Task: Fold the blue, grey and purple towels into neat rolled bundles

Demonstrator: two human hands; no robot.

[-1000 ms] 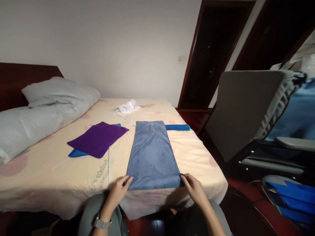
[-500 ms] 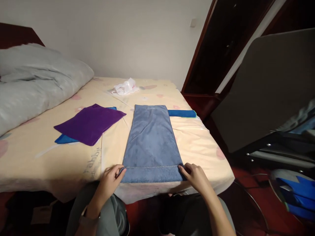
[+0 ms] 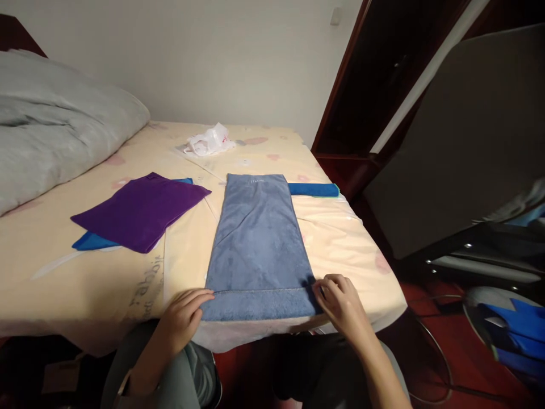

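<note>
A grey-blue towel lies lengthwise in front of me, its near end turned up into a narrow folded band along the bed's edge. My left hand rests at the band's left corner, fingers stretched and thumb apart, fingertips touching the cloth. At the opposite corner my right hand has curled fingers and thumb closed on the towel's edge. To the left, a purple cloth lies over a blue cloth, which shows only at its corners. Right of the towel's far end is a rolled or folded blue cloth.
The bed has a pale yellow patterned sheet. A crumpled white plastic bag lies towards the wall, and a grey quilt is heaped at left. Right of the bed stand a dark panel and blue items low down.
My left hand has loosened from the pinched corner, its fingers now straighter. The right hand stays at its corner. The view has shifted slightly; the fold looks the same.
</note>
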